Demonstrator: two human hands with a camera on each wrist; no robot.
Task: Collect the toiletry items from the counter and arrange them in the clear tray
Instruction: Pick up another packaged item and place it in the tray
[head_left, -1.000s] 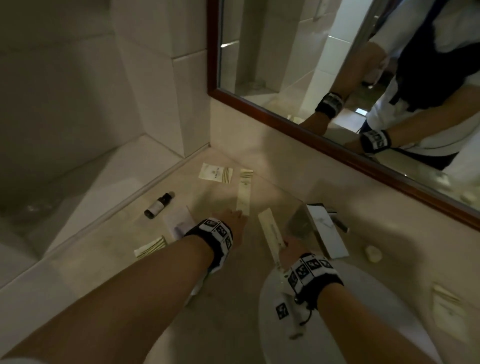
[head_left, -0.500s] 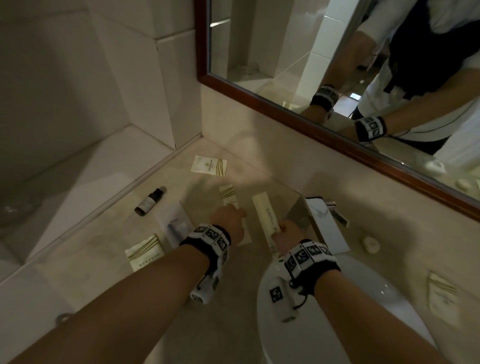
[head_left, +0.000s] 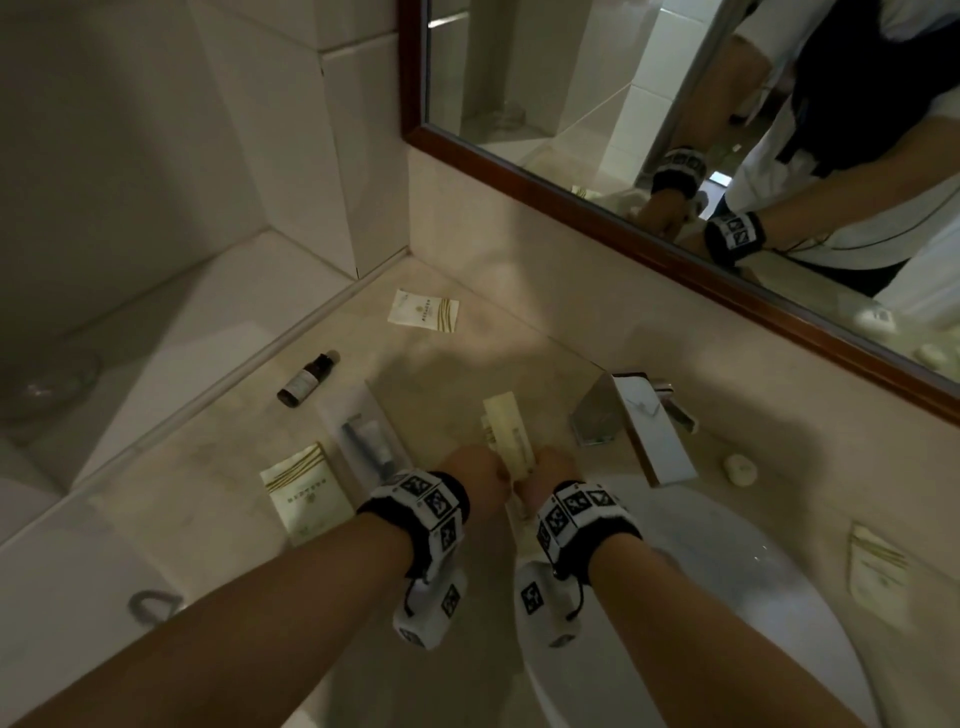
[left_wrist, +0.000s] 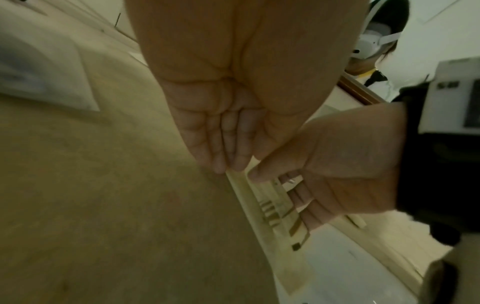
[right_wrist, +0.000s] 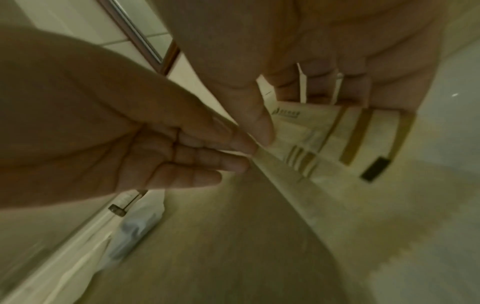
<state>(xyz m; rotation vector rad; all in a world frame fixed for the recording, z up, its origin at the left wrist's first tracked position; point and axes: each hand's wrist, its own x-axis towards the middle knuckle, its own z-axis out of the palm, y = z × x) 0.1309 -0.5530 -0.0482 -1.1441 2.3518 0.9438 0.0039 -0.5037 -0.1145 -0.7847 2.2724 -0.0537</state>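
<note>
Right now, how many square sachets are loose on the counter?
3: one by the back corner, one front left, one right of the sink at. Others may be hidden.

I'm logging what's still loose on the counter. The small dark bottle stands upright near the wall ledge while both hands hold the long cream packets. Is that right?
Not quite: in the head view the small dark bottle lies on its side near the wall ledge, not upright. The rest holds: the left hand and right hand both hold the long cream packets.
</note>
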